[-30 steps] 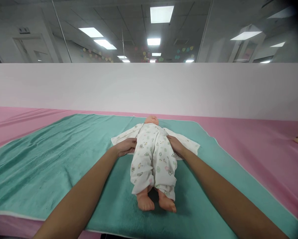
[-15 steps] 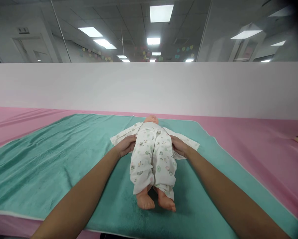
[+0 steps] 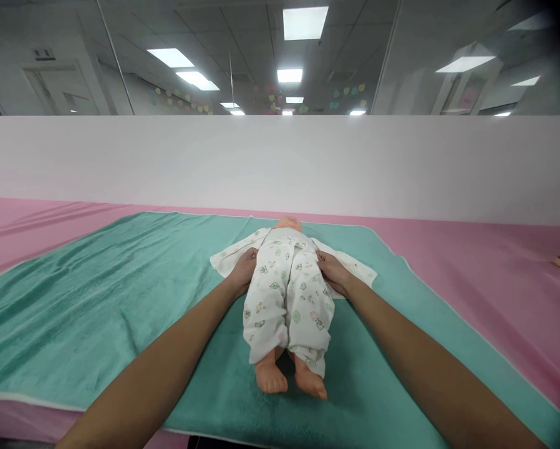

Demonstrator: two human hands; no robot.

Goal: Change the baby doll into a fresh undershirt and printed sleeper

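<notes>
Baby doll (image 3: 299,274), head view: laid on back on teal towel (image 3: 121,299), between left grip (image 3: 243,273) and right grip (image 3: 333,272), with pink cloth (image 3: 476,268) underneath. Probably light; firm in the limbs, judging by smooth, plastic-looking feet (image 3: 270,377). Likely a bit slick on bare parts, not fragile. Around the legs, printed trousers (image 3: 267,305), thin and soft by look, bunched near the ankles, so likely to slide and crease with a pull. Best hold on clothing: waistband (image 3: 280,242) at both hips, even tension each side. Best hold on body: under hips and trunk, rather than by a foot or loose sleeve.

On the left, touching trouser side at hip, fingers curled inward; tips partly hidden, cannot tell whether pinching cloth. On the right, at opposite hip, thumb and finger seemingly pinching trouser cloth close to waist.

Long axis: running straight away toward white wall panel (image 3: 280,165). Head (image 3: 288,222) at far end, feet nearest, toes toward near edge, one turned outward to the right. Sleeves (image 3: 362,269) fanned out to both sides, slanting nearward; no doll hands visible at cuffs.
</notes>
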